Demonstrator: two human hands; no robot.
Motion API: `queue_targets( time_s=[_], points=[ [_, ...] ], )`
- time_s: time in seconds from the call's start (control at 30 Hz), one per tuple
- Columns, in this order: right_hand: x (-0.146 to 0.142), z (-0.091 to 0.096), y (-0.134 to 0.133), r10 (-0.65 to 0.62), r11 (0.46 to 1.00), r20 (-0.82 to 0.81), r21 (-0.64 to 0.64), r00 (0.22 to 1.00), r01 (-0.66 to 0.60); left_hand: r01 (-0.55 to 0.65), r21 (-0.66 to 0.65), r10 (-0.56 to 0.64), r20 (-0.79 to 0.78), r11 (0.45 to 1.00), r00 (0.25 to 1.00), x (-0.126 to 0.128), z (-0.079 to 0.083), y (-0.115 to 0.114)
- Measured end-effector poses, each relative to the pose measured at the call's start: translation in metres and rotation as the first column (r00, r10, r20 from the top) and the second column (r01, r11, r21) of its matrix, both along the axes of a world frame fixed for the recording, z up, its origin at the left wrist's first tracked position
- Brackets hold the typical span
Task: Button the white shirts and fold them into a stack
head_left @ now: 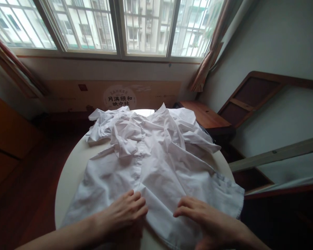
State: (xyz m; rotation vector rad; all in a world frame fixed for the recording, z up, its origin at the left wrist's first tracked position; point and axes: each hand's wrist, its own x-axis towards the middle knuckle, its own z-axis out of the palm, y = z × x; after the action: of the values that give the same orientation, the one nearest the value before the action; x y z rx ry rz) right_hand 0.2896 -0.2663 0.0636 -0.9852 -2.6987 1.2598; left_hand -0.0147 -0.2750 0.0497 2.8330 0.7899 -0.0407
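A white button-up shirt [156,166] lies spread and wrinkled over a round pale table [73,166], its collar toward the window and its hem toward me. Its button strip runs down the front, left of centre. My left hand [129,208] is closed at the lower front of the shirt, with fingers curled over the cloth and the thumb hidden. To the right, my right hand [198,215] is over the lower right part of the shirt. Its fingers are bent and point left, held apart from the thumb, with no cloth visibly pinched.
Behind the table stands a printed cardboard panel [148,92] under a barred window [146,27]. A brown wooden surface [203,114] is at the back right, near a leaning wooden frame [261,86]. Curtains [208,66] hang beside the window. An orange-brown cabinet [5,139] stands left.
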Motion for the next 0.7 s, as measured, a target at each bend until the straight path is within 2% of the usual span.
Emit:
queue_targets(
  time_s=[0.13, 0.2, 0.23, 0.3, 0.37, 0.4, 0.43, 0.5, 0.57, 0.6, 0.63, 0.67, 0.7],
  points=[
    [-0.022, -0.020, -0.015, 0.025, 0.988, 0.059, 0.152, 0.998, -0.034, 0.013, 0.200, -0.013, -0.001, 0.980, 1.000, 0.000, -0.040, -0.002],
    [-0.029, -0.026, -0.017, 0.009, 0.969, 0.090, 0.243, 0.996, -0.031, 0.013, 0.233, -0.018, 0.023, 0.972, 1.000, -0.001, -0.047, 0.000],
    [-0.031, -0.027, -0.016, 0.015, 0.964, 0.088, 0.264, 0.996, -0.038, 0.003, 0.214, -0.010, 0.032, 0.977, 0.999, 0.000, -0.044, 0.002],
    [-0.031, -0.024, -0.013, 0.015, 0.970, 0.038, 0.241, 0.999, -0.023, -0.036, 0.102, 0.031, 0.053, 0.994, 0.998, 0.002, -0.023, 0.006],
    [-0.025, -0.012, -0.007, -0.050, 0.987, -0.050, 0.151, 0.997, 0.057, -0.088, -0.084, 0.097, 0.112, 0.993, 0.989, 0.003, 0.010, 0.010],
    [-0.021, -0.003, -0.004, -0.102, 0.989, -0.094, 0.095, 0.990, 0.111, -0.123, -0.193, 0.156, 0.167, 0.973, 0.974, 0.004, 0.029, 0.011],
    [-0.015, 0.008, -0.001, -0.142, 0.988, -0.134, 0.038, 0.981, 0.148, -0.144, -0.322, 0.222, 0.217, 0.936, 0.951, 0.005, 0.045, 0.011],
    [-0.005, 0.028, 0.005, -0.115, 0.991, -0.201, -0.097, 0.973, 0.097, -0.120, -0.589, 0.308, 0.231, 0.800, 0.923, 0.007, 0.068, 0.008],
    [0.002, 0.041, 0.013, -0.002, 0.973, -0.237, -0.223, 0.971, -0.053, -0.057, -0.749, 0.283, 0.178, 0.660, 0.943, 0.013, 0.071, 0.005],
    [0.006, 0.042, 0.019, 0.020, 0.968, -0.231, -0.240, 0.973, -0.077, -0.041, -0.769, 0.245, 0.151, 0.637, 0.958, 0.016, 0.066, 0.004],
    [0.010, 0.039, 0.025, -0.017, 0.980, -0.206, -0.198, 0.978, -0.024, -0.045, -0.748, 0.216, 0.133, 0.663, 0.967, 0.020, 0.059, 0.004],
    [0.015, 0.033, 0.032, -0.121, 0.991, -0.171, -0.082, 0.978, 0.108, -0.067, -0.685, 0.210, 0.127, 0.725, 0.970, 0.023, 0.050, 0.007],
    [0.022, 0.023, 0.040, -0.273, 0.952, -0.146, 0.105, 0.951, 0.289, -0.103, -0.587, 0.223, 0.136, 0.803, 0.965, 0.026, 0.041, 0.011]
  ],
)
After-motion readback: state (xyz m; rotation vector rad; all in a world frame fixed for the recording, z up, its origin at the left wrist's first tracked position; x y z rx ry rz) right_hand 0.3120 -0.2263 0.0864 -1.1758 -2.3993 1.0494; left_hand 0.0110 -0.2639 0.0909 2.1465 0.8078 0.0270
